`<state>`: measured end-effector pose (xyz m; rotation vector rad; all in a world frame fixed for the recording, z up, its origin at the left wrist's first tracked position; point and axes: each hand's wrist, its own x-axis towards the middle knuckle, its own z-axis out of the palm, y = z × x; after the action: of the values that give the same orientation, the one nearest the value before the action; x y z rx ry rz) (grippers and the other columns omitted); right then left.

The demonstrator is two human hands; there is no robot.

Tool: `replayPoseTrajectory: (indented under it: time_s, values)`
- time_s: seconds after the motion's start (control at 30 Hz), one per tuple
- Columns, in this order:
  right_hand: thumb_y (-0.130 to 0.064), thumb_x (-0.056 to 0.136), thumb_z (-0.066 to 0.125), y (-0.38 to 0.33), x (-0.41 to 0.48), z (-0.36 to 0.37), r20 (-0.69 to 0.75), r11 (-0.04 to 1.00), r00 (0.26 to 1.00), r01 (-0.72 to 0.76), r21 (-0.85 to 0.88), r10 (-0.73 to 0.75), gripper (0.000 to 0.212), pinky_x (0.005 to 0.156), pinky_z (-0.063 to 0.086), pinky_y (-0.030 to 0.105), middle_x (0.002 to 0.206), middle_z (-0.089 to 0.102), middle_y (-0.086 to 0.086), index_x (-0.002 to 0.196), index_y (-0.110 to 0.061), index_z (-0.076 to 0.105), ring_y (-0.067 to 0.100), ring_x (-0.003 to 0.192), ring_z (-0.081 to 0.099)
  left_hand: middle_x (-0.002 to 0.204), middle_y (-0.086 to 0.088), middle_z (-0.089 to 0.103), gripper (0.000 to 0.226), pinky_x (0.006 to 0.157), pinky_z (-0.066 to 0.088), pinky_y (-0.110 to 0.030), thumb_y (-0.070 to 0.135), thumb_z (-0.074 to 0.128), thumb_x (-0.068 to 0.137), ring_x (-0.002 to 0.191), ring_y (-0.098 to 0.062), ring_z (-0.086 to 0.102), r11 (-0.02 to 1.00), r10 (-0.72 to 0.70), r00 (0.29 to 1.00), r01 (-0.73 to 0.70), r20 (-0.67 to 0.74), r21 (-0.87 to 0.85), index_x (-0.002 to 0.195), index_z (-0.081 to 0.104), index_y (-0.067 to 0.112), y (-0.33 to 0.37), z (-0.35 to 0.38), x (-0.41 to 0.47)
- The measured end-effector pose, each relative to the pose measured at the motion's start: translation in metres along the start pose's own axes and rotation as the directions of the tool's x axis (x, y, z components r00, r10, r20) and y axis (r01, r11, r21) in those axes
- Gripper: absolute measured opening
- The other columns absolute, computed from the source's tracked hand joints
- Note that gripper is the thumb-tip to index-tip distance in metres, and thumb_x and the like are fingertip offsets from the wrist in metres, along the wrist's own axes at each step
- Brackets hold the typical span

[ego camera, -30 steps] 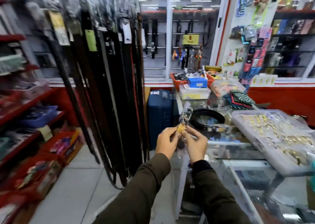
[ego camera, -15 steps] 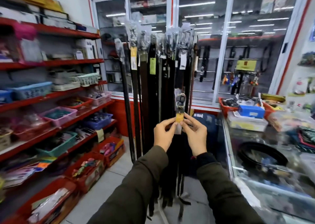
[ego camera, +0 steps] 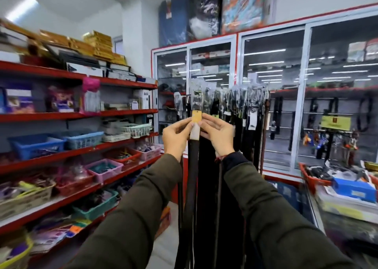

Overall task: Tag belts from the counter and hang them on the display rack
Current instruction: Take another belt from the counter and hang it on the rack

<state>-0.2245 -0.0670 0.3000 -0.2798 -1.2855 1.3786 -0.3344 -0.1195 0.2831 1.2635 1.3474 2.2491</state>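
The scene is seen from a single head-worn, wide-angle view, faced forward and only slightly downward at about chest height. The left hand (ego camera: pixel 177 137) and right hand (ego camera: pixel 218 134) are caught close in the centre, with the display rack (ego camera: pixel 241 96) just behind them. The red shelves (ego camera: pixel 77 115) are taken in at the left and the table (ego camera: pixel 347 211) at the lower right edge.

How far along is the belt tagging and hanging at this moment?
Done: many belts already hang on the display rack, several with tags. In hand: the left hand and right hand hold one dark belt up in front of the rack, pinching it just below its yellow tag; whether it is hooked on yet cannot be told. Left: finishing the hanging; the counter is barely in view, so any remaining belts cannot be counted.
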Motion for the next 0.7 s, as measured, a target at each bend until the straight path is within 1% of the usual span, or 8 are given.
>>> replayPoseTrajectory:
  time_s: [0.1, 0.2, 0.33, 0.4, 0.43, 0.57, 0.63, 0.7]
  values:
    - [0.008, 0.087, 0.065, -0.01, 0.026, 0.021, 0.0, 0.999, 1.0, 0.016, -0.036, -0.016, 0.034, 0.076, 0.062, 0.029, 0.117, 0.068, 0.029, 0.121, 0.008, 0.064, 0.026, 0.088, 0.07, 0.116, -0.021, 0.074, 0.027, 0.099, 0.056, -0.053, 0.009, 0.071, 0.091, 0.111, -0.034, 0.07, 1.0, 0.013, 1.0, -0.013, -0.019, 0.005, 0.116, 0.072, 0.0, 0.018, 0.0, 0.028]
    - [0.008, 0.086, 0.066, -0.015, 0.046, 0.031, -0.017, 0.996, 0.999, 0.031, -0.083, -0.032, 0.031, 0.084, 0.06, 0.038, 0.115, 0.069, 0.029, 0.117, 0.008, 0.067, 0.03, 0.095, 0.069, 0.118, -0.023, 0.073, 0.028, 0.097, 0.057, -0.049, 0.006, 0.069, 0.092, 0.107, -0.032, 0.071, 0.999, -0.003, 1.0, 0.003, -0.013, -0.032, 0.119, 0.07, -0.002, 0.028, 0.003, 0.048]
    - [0.007, 0.085, 0.068, -0.018, 0.061, 0.035, -0.031, 0.993, 0.998, 0.049, -0.111, -0.052, 0.028, 0.065, 0.062, 0.022, 0.105, 0.072, 0.024, 0.112, 0.006, 0.07, 0.022, 0.079, 0.071, 0.119, -0.023, 0.072, 0.029, 0.076, 0.063, -0.032, 0.006, 0.065, 0.094, 0.095, -0.023, 0.069, 0.997, -0.042, 0.998, 0.045, 0.048, -0.069, 0.122, 0.068, -0.002, 0.031, 0.005, 0.063]
    - [0.007, 0.085, 0.068, -0.016, 0.066, 0.034, -0.059, 0.992, 0.997, 0.031, -0.122, -0.039, 0.028, 0.066, 0.062, 0.023, 0.105, 0.072, 0.024, 0.112, 0.006, 0.07, 0.025, 0.083, 0.072, 0.118, -0.024, 0.071, 0.028, 0.066, 0.061, -0.023, 0.006, 0.065, 0.095, 0.094, -0.024, 0.068, 0.996, -0.065, 0.995, 0.07, 0.071, -0.062, 0.122, 0.068, -0.003, 0.029, 0.007, 0.068]
    - [0.008, 0.085, 0.067, -0.015, 0.068, 0.033, -0.067, 0.993, 0.997, 0.019, -0.12, -0.027, 0.028, 0.068, 0.062, 0.025, 0.105, 0.072, 0.025, 0.112, 0.006, 0.07, 0.028, 0.087, 0.071, 0.119, -0.025, 0.071, 0.028, 0.068, 0.061, -0.025, 0.006, 0.065, 0.095, 0.095, -0.025, 0.068, 0.994, -0.083, 0.994, 0.088, 0.075, -0.059, 0.121, 0.068, -0.003, 0.028, 0.008, 0.07]
    - [0.008, 0.084, 0.067, -0.008, 0.074, 0.029, -0.082, 0.988, 0.997, -0.004, -0.152, -0.008, 0.024, 0.066, 0.062, 0.025, 0.104, 0.073, 0.026, 0.108, 0.006, 0.072, 0.029, 0.085, 0.071, 0.12, -0.025, 0.071, 0.029, 0.092, 0.059, -0.047, 0.009, 0.067, 0.094, 0.106, -0.033, 0.07, 0.986, -0.159, 0.985, 0.162, 0.071, -0.041, 0.121, 0.069, -0.001, 0.018, 0.01, 0.077]
    - [0.006, 0.084, 0.068, -0.002, 0.078, 0.025, -0.091, 0.981, 0.996, -0.016, -0.195, -0.002, 0.023, 0.068, 0.061, 0.029, 0.105, 0.073, 0.025, 0.106, 0.004, 0.073, 0.031, 0.089, 0.073, 0.121, -0.024, 0.071, 0.029, 0.092, 0.059, -0.047, 0.008, 0.067, 0.094, 0.113, -0.038, 0.069, 0.982, -0.18, 0.981, 0.183, 0.069, -0.036, 0.121, 0.068, -0.001, 0.01, 0.012, 0.08]
    - [0.006, 0.085, 0.066, 0.005, 0.079, 0.02, -0.105, 0.96, 0.994, -0.018, -0.278, -0.012, 0.025, 0.079, 0.062, 0.038, 0.108, 0.073, 0.024, 0.108, 0.002, 0.073, 0.035, 0.098, 0.073, 0.121, -0.025, 0.071, 0.03, 0.092, 0.059, -0.048, 0.007, 0.066, 0.095, 0.115, -0.039, 0.068, 0.981, -0.187, 0.981, 0.189, 0.059, -0.03, 0.123, 0.067, -0.001, -0.001, 0.014, 0.078]
